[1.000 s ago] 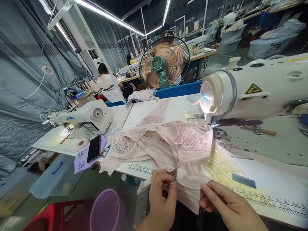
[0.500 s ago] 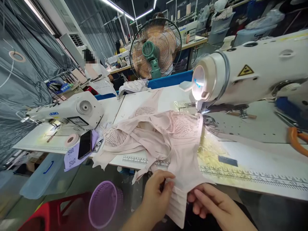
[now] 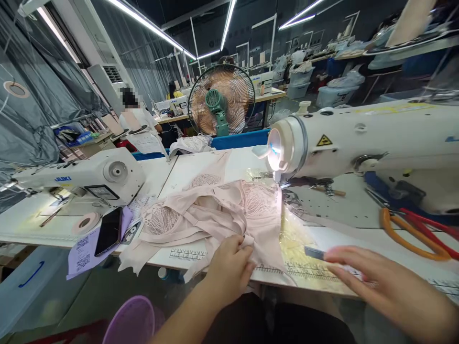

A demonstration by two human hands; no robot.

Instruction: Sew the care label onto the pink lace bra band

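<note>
A pale pink bra [image 3: 211,210] with lace cups lies bunched on the white sewing table, one lace cup edge under the needle area of the sewing machine [image 3: 294,143]. My left hand [image 3: 231,265] is closed on the bra's fabric at the table's front edge. Over to the right, my right hand [image 3: 373,274] reaches over the printed ruler strip with thumb and index finger apart. Its fingertips are at the right end of a small dark grey bar [image 3: 313,252]; whether they touch it I cannot tell.
Orange-handled scissors [image 3: 412,234] and a red-handled tool [image 3: 430,227] lie at right. On the left are a phone [image 3: 108,231], purple paper [image 3: 83,253], a tape roll [image 3: 86,222] and another sewing machine [image 3: 89,177]. A fan [image 3: 220,102] stands behind; a purple basket [image 3: 131,320] is below.
My right hand has let go of the bra's lower part and moved right to the grey bar. My left hand has shifted up onto the table edge with the fabric. The view has tilted up.
</note>
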